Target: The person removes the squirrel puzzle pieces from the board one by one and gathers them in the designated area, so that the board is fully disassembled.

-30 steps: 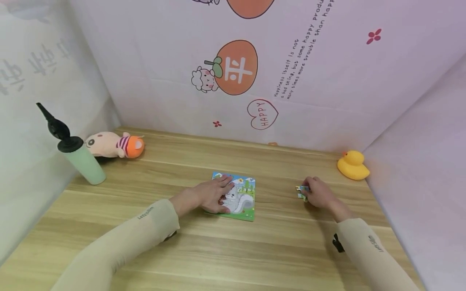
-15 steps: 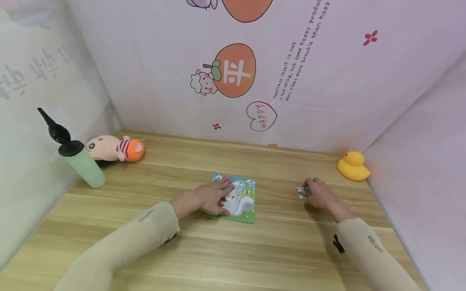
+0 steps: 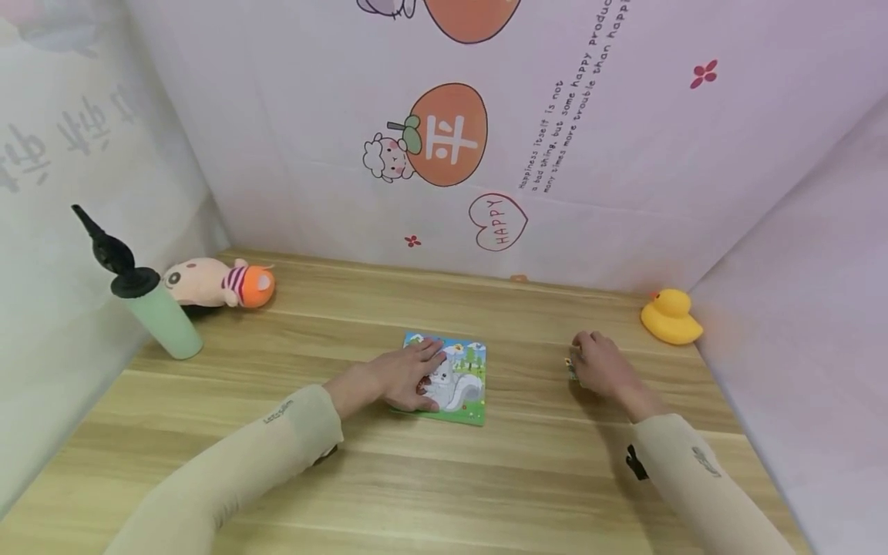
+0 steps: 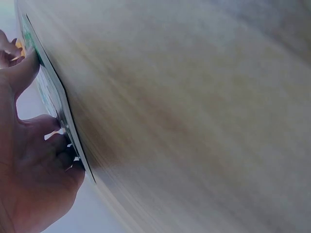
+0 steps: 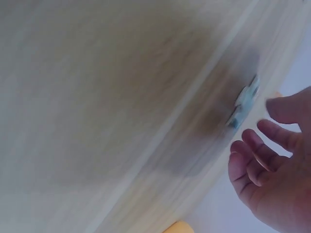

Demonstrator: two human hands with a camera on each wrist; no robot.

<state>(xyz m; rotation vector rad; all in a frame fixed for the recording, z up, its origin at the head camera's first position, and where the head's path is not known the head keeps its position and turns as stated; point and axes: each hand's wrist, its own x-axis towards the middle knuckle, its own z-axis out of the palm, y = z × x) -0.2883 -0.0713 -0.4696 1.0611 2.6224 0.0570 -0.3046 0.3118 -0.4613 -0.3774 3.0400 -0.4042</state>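
Note:
A square picture puzzle (image 3: pixel 466 385) with a grey squirrel on it lies mid-table. On its left part rests my left hand (image 3: pixel 408 378), fingers spread and covering some of the picture. The left wrist view shows the board's thin edge (image 4: pixel 70 119) against the tabletop. To the right, some small puzzle pieces (image 5: pixel 245 103) lie on the wood. Just over them hovers my right hand (image 3: pixel 602 366), its fingers loosely bent and apart from the pieces in the right wrist view. In the head view it hides most of them.
A yellow rubber duck (image 3: pixel 671 316) sits at the back right. At the back left are a pale green hand pump (image 3: pixel 163 320) with a black nozzle and a plush toy (image 3: pixel 215 283). Printed cloth walls (image 3: pixel 312 200) bound the wooden table (image 3: pixel 444 486).
My right hand has lifted slightly off the puzzle pieces and shifted a little left, covering more of them in the head view. My left hand stays on the picture puzzle.

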